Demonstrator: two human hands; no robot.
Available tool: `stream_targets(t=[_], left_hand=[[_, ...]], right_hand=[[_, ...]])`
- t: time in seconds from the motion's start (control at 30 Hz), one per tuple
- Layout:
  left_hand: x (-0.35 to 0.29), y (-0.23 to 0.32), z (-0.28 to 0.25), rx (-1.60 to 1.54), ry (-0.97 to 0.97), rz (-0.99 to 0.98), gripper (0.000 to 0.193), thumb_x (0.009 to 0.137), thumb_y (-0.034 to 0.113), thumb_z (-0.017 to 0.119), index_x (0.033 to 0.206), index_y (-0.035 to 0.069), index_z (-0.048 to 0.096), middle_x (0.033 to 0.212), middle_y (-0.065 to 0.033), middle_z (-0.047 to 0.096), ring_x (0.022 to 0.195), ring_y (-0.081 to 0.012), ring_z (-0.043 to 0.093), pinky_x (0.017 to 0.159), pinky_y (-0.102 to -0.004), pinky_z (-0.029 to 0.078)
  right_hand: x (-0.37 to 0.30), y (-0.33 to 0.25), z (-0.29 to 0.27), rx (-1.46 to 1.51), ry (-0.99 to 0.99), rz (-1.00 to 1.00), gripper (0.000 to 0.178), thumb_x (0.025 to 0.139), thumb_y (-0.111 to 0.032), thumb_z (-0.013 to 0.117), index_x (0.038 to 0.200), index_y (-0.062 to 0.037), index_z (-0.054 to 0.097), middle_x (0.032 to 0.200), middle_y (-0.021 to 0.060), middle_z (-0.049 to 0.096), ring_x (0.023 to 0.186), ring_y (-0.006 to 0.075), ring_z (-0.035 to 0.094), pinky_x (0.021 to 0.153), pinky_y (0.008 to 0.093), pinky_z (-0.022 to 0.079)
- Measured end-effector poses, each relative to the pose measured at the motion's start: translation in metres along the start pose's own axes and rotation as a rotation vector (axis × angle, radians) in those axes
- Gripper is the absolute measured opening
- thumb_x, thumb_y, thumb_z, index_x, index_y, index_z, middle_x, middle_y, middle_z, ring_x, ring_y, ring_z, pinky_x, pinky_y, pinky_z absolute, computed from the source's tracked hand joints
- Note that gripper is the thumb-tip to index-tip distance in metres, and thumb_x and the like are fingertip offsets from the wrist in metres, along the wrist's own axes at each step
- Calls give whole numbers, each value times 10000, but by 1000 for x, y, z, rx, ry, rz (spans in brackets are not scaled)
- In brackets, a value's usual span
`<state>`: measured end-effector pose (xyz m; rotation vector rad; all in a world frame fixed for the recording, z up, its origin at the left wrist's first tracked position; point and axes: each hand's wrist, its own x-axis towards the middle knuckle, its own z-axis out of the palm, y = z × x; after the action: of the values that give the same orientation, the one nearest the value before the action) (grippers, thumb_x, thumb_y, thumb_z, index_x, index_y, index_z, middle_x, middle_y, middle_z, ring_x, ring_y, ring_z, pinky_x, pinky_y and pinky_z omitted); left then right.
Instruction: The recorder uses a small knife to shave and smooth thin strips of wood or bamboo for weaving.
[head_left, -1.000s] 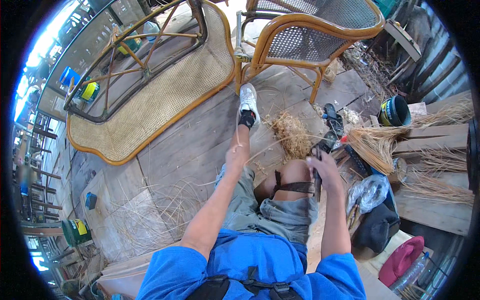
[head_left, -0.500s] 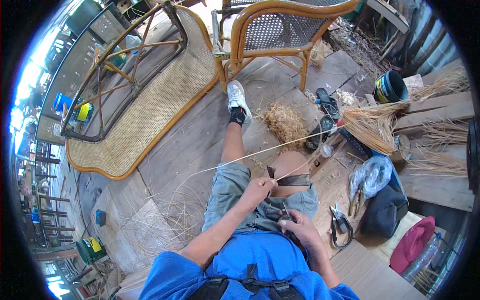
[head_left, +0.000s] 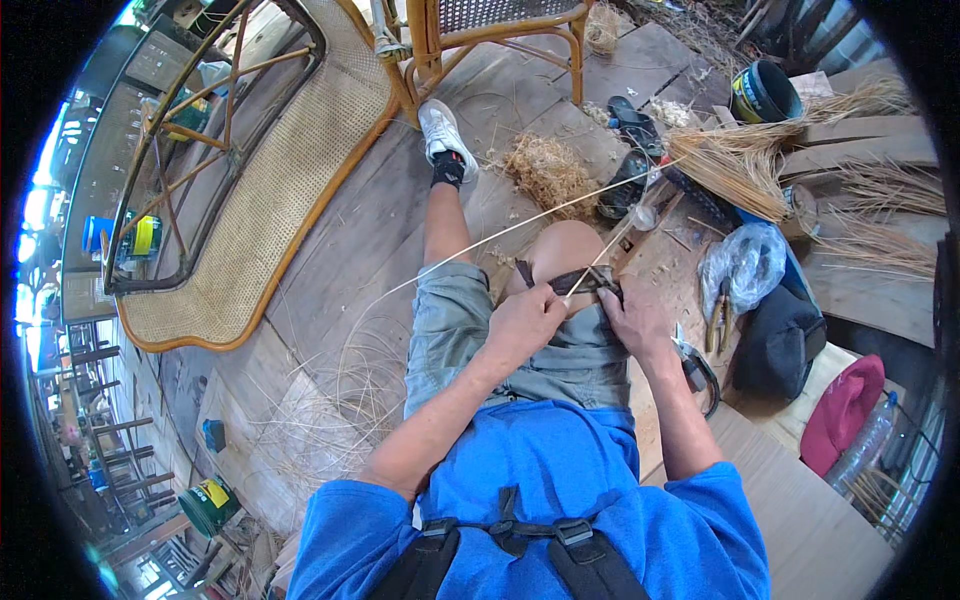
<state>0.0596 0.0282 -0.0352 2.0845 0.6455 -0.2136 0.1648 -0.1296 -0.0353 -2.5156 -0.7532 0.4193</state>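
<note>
My left hand (head_left: 527, 322) is closed on a thin pale cane strip (head_left: 590, 268) above my thigh. The strip runs up past my bent knee toward the right. A dark cloth band (head_left: 558, 283) is wrapped round that knee. My right hand (head_left: 640, 315) is at the outer side of the knee, thumb against the dark band. Its fingers are curled and partly hidden, and what they grip cannot be made out. Another long strand (head_left: 480, 243) arcs over my other leg, from the loose coil of cane strands (head_left: 335, 415) on the left to the cane bundle (head_left: 735, 175).
A rattan chair (head_left: 490, 35) and an overturned woven rattan seat (head_left: 270, 190) stand ahead. Curly shavings (head_left: 550, 175) lie beyond my knee. To the right are pliers (head_left: 718, 318), scissors (head_left: 705, 375), a plastic bag (head_left: 745, 260), a black bag (head_left: 782, 345) and a dark bucket (head_left: 765, 92).
My right hand has moved up from my lap, where it held a small knife, to the side of the knee. My left hand stays near the knee with the strip. The view has shifted.
</note>
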Motion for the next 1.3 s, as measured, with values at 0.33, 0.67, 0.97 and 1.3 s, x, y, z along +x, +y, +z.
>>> stream_targets(t=[0.33,0.67,0.97,1.3], left_hand=[[-22,-10,-6,-344,26,198,338,873,296,476,757,-10,560,670,-202,587,644,-383,576,581,-415,443],[-46,-46,-23,-230,-117,65,356,892,263,480,652,0,490,533,-41,437,520,-119,413,484,-307,351],[-247,-102,-100,-146,-404,-589,314,879,259,501,679,19,532,561,-60,488,528,-138,464,495,-310,374],[-80,-48,-72,-13,54,-15,357,889,342,456,871,4,569,810,-211,587,786,-351,584,670,-396,432]], right_hand=[[-1,-21,-5,10,-71,74,312,862,-315,503,905,-8,539,831,256,597,800,423,571,686,477,451],[-6,-42,7,-105,-127,23,280,876,-308,482,949,-39,511,872,210,601,836,382,585,716,459,474],[1,-39,3,-149,-156,33,304,881,-341,465,955,-49,513,850,194,622,833,358,603,703,457,482],[-8,-43,9,-133,-116,-3,291,878,-326,474,963,-51,523,853,202,627,826,368,605,700,453,482]])
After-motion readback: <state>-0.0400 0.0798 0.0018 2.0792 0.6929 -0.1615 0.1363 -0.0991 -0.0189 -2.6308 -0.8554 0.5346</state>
